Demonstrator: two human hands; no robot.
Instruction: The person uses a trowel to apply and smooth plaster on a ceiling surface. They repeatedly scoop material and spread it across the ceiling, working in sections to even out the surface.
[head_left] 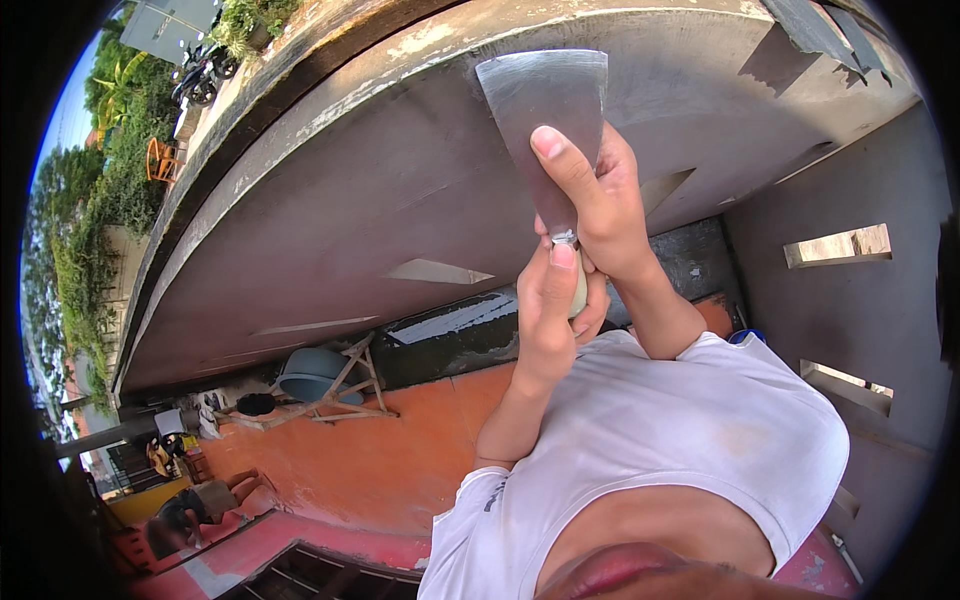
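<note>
– Wall (pixel 300 240) behind. Scraper (pixel 548 188)?
– Held up before it, edge (pixel 544 58) upward. Right hand (pixel 612 215) pinches blade (pixel 545 95); left hand (pixel 548 315) wraps handle (pixel 580 287).
– Done well?
– I'd say: handle firm, right thumb (pixel 563 158) flat, well clear of the edge.

Bright daylight lit the scene, strongest along the upper right of the grey wall (pixel 330 220), where a ragged sheet (pixel 815 38) stood over a dark, well-defined shadow; lower down, the wall dropped into duller shade. The white shirt (pixel 660 450) showed pale and bright, a slot (pixel 840 246) at right let light through, and the scraper (pixel 545 95) carried a soft metallic sheen. It looked crisp — the distant person (pixel 208 503) at lower left looked soft. Fisheye distortion bowed straight edges — black filled the corners, with blue fringing at the left rim.
</note>
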